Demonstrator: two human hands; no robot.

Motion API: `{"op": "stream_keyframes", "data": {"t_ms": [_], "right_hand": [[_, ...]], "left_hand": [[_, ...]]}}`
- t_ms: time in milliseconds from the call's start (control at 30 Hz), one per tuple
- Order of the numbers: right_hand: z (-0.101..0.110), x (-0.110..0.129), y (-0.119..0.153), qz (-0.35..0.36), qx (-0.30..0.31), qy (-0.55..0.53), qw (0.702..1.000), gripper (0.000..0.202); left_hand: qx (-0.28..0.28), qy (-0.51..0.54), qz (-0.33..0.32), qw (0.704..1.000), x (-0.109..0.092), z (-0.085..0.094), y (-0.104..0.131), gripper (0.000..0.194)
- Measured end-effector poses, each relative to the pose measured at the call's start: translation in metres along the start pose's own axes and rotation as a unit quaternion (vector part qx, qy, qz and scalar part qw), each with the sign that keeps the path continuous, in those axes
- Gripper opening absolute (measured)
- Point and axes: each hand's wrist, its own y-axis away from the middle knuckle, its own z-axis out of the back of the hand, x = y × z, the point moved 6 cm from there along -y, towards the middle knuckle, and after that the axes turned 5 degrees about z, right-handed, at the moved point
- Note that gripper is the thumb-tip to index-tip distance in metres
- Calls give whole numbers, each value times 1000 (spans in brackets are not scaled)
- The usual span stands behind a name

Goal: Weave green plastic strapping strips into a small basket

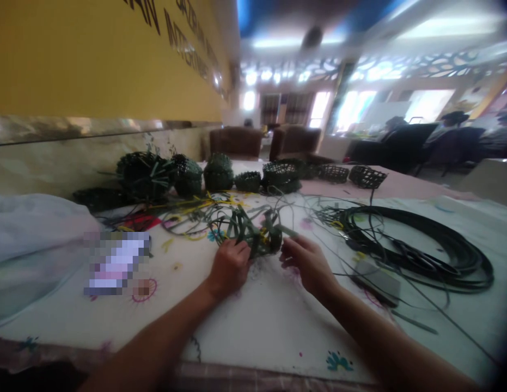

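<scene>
A small, partly woven basket of dark green strips (255,234) stands at the middle of the table, with loose strip ends sticking up. My left hand (231,265) is closed on the near left side of the weaving, knuckles up. At the right side of the piece, my right hand (305,262) has its thumb and fingers bent together around a green strip that runs out from the basket. Both hands blur slightly, and the fingertips are partly hidden. Thin loose strips and yellow strands (204,204) lie just behind the piece.
Several green woven baskets (281,175) line the back of the table. On the right lie a big coil of dark strip (469,256), what look like black scissors (420,258) and a grey block (379,280). A blurred-out phone-like object (118,264) and white plastic (36,234) lie left.
</scene>
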Motion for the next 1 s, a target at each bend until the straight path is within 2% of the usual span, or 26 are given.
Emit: {"op": "stream_keyframes", "data": {"t_ms": [133, 233, 300, 400, 467, 533, 600, 667, 867, 1000], "right_hand": [[-9, 20, 17, 105, 22, 23, 994, 24], [-22, 34, 27, 175, 97, 91, 976, 16], [-33, 40, 31, 230, 166, 148, 947, 13], [-45, 44, 34, 340, 229, 251, 877, 17], [-51, 43, 36, 426, 230, 347, 803, 22], [-55, 39, 37, 480, 209, 468, 712, 26], [-56, 36, 35, 487, 171, 578, 632, 30], [-56, 38, 32, 462, 135, 649, 589, 31], [-68, 38, 17, 338, 157, 747, 551, 29], [-76, 35, 10, 318, 151, 772, 530, 29]], "left_hand": [[6, 14, 34, 999, 5, 1, -1, 14], [13, 22, 38, 999, 6, 0, 0, 13], [17, 26, 36, 999, 6, 0, -1, 10], [20, 38, 39, 998, 7, -1, -1, 5], [21, 45, 36, 998, 7, -2, -2, 4], [17, 44, 27, 999, 5, -1, -2, 5], [11, 35, 23, 999, 3, -1, -1, 7], [10, 26, 25, 999, 1, 0, -1, 9], [23, 25, 35, 999, -2, -2, 1, 8], [16, 30, 43, 998, 2, -2, 2, 10]]}}
